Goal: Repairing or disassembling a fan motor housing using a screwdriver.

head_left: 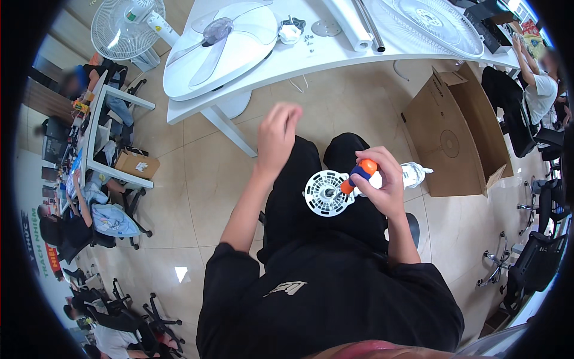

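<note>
A white fan motor housing (328,193) with a slotted round face rests on my lap, its face turned up. My right hand (387,184) is closed round the handle of an orange and blue screwdriver (363,174). The screwdriver slants down to the left, its shaft over the housing's face; whether the tip touches a screw is too small to tell. White fan-body parts (414,175) extend right from the housing, partly behind my right hand. Raised above my left thigh, my left hand (277,139) has its fingers curled together, and anything between them is hidden.
Ahead stands a white table (263,78) with a fan base (239,63), a clear fan blade (216,33), small parts (309,42), a white tube (353,30) and a fan grille (430,24). An open cardboard box (442,140) stands right. Several people work at the sides.
</note>
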Motion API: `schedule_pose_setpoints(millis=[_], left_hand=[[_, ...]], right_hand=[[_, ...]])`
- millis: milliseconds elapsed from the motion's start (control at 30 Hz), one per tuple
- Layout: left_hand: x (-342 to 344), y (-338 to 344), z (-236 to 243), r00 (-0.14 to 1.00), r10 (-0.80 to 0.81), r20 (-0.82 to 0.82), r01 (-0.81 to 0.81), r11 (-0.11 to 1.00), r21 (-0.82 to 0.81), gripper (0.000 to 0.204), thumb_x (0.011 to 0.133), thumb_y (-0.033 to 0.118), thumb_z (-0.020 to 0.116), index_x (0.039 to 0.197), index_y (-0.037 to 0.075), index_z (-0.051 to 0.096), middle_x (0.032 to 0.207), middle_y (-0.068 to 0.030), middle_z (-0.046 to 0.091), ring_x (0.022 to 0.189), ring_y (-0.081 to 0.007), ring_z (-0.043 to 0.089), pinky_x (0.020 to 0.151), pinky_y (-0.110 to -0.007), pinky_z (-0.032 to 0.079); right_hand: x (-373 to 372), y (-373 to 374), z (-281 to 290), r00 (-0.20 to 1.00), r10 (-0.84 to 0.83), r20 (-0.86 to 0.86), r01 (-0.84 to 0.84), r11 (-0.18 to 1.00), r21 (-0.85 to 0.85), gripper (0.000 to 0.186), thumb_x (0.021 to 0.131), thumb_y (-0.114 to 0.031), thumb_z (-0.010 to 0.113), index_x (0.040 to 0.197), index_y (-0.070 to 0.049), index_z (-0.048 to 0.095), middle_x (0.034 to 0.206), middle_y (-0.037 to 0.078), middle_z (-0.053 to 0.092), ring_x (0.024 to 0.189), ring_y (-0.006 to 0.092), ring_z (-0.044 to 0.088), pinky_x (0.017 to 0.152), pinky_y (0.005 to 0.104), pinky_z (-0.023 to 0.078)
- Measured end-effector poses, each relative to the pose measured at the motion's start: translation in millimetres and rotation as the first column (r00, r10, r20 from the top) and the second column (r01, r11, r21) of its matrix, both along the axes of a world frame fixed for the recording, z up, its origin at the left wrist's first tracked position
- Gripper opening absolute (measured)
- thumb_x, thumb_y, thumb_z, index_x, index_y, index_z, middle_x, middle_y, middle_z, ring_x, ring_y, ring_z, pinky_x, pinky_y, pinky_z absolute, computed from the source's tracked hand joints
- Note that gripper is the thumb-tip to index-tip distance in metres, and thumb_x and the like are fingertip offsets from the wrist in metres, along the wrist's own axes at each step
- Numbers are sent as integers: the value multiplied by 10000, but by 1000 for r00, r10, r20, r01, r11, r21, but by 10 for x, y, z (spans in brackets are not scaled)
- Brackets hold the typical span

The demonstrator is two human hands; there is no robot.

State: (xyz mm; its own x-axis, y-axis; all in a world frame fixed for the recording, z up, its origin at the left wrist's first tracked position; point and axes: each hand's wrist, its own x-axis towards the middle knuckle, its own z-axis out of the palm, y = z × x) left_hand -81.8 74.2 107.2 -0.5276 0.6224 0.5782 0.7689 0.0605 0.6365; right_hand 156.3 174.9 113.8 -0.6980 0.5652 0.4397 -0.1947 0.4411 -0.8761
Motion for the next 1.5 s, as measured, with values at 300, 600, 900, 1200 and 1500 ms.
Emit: schedule_pose_setpoints(millis=[300,600,900,1200,1500], left_hand=[[-833,1268,-61,986,121,-115,-126,991,-36,138,924,153,664,905,28,719,900,-127,704,841,-328,660,768,-453,500],[-1098,1564,-120,935,155,-319,-173,985,-27,167,900,189,713,923,32,762,908,-127,732,782,-306,697,726,-395,526],[-900,1213,6,963,120,-243,-83,984,157,160,939,103,641,997,-1,748,894,-167,707,824,-347,678,732,-415,527],[547,-392,-460,847,-209,489,219,975,38,333,933,82,685,1258,16,656,1110,-122,705,967,-189,664,879,-330,534],[1020,-792,-827,934,-277,227,334,902,-272,1033,593,416,944,1436,35,486,1484,-177,484,1393,-387,444,1150,-471,364]], right_hand=[[-46,36,-7,998,17,52,-18,999,31,368,754,-66,816,1101,-10,708,1010,115,672,926,241,660,824,332,516],[-60,41,-13,996,37,79,-39,999,23,362,758,-66,816,1100,-16,706,1020,113,674,932,245,664,829,332,518],[4,74,39,998,-13,67,7,996,93,345,760,-58,810,1084,-2,705,1026,137,686,935,258,666,834,341,517],[112,94,-38,995,-95,7,95,995,25,355,820,-35,739,1166,-10,663,1014,92,619,890,190,648,804,303,498],[30,-53,-386,953,84,291,-66,995,-71,344,888,-81,694,1217,-34,606,1060,88,592,923,198,623,825,309,492]])
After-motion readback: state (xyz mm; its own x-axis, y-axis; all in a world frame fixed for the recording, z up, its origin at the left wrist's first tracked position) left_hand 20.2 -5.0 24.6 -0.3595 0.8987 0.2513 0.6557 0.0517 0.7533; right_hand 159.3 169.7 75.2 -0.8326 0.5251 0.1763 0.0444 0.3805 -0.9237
